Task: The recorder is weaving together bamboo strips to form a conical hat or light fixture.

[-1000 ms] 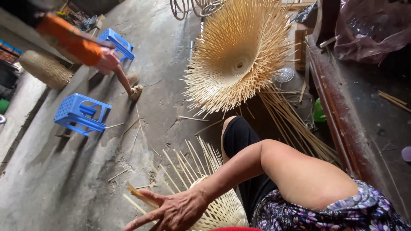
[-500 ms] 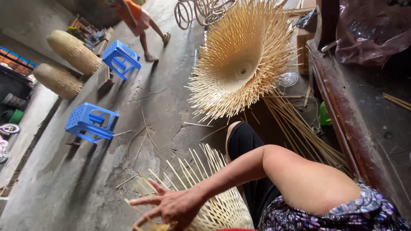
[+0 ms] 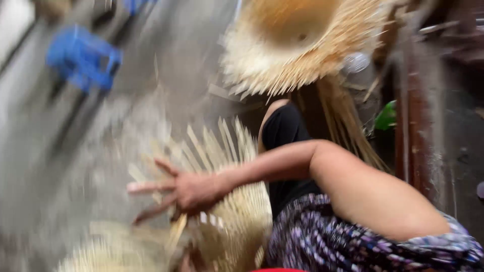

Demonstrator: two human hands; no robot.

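- Since half a second ago my view has swung down and blurred, and my outstretched hand (image 3: pixel 184 191) now sits higher and more central, over the weaving.
- Which hand this is I cannot tell for certain; the arm crosses from the right of the view, so I take it as my right hand. Its fingers (image 3: pixel 146 187) are spread wide and flat, gripping nothing.
- My other hand is out of sight.
- Under the palm lies the pale, half-woven bamboo basket (image 3: pixel 237 221), tightly plaited near the middle, with flat, stiff strips (image 3: pixel 201 146) fanning upward from its rim like spokes.
- A second pale, straw-coloured woven piece (image 3: pixel 111 252) lies below left, too smeared to read.
- Further out, a large cone-shaped bamboo frame (image 3: pixel 297 45) with bristling, splayed ends hangs at the top, long thin slats (image 3: pixel 348 121) trailing beneath it.
- A blue plastic stool (image 3: pixel 83 60) stands on the grey concrete floor (image 3: pixel 166 55) at upper left.
- A dark reddish wooden post (image 3: pixel 416 126) runs down the right side.
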